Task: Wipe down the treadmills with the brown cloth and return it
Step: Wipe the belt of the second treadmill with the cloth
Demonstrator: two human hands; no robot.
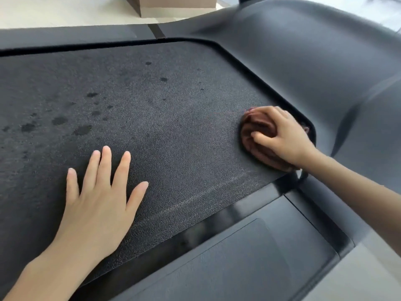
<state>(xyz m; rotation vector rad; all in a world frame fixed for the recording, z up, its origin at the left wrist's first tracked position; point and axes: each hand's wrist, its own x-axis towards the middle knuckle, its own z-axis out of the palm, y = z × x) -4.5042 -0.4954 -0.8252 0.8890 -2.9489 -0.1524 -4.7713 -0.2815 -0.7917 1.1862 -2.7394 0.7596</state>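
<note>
The right hand (284, 135) is gripping the brown cloth (258, 135), rubbing the treadmill belt (152, 101), left hand (97, 203) lying open; dark spots (58, 120) probably need wiping next

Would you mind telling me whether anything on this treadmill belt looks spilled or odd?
Yes: dark wet-looking spots are scattered across the left part of the treadmill belt, far from the brown cloth under the right hand. The left hand rests flat nearby.

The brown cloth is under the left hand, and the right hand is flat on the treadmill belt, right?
Not quite. The head view shows the brown cloth under the right hand; the left hand is the one flat on the treadmill belt.
</note>
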